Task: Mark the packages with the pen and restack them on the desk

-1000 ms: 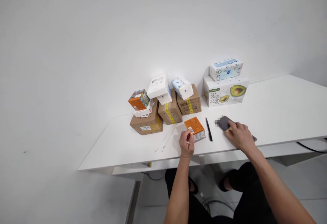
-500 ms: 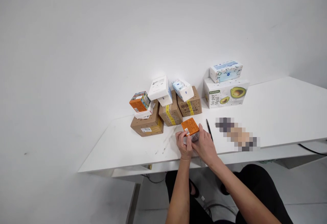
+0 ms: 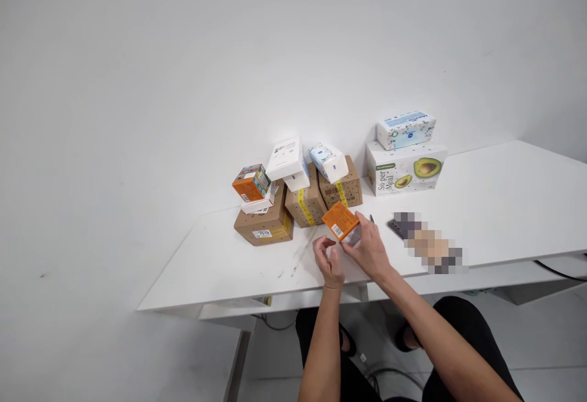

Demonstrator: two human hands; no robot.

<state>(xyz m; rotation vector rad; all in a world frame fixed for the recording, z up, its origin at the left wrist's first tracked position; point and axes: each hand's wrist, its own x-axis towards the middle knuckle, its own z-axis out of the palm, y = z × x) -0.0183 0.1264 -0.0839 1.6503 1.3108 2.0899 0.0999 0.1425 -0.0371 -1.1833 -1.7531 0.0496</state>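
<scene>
My right hand grips a small orange box by its right side, with the thumb low and the fingers at the upper right corner. A barcode label shows on the box's orange face, and a paler side is partly hidden by the hand. Just left of it, my left hand is off the box, fingers curled but apart, holding nothing. A black pen lies on the table behind my right hand, mostly covered by it.
Cardboard boxes stand along the wall, with a white box, a tissue pack and another orange box on top. Right of them, a tissue pack rests on an avocado-printed box. A blurred-out flat object lies on the white table.
My left hand has let go of the orange box. The box has tilted and risen slightly in my right hand, which now covers more of the pen.
</scene>
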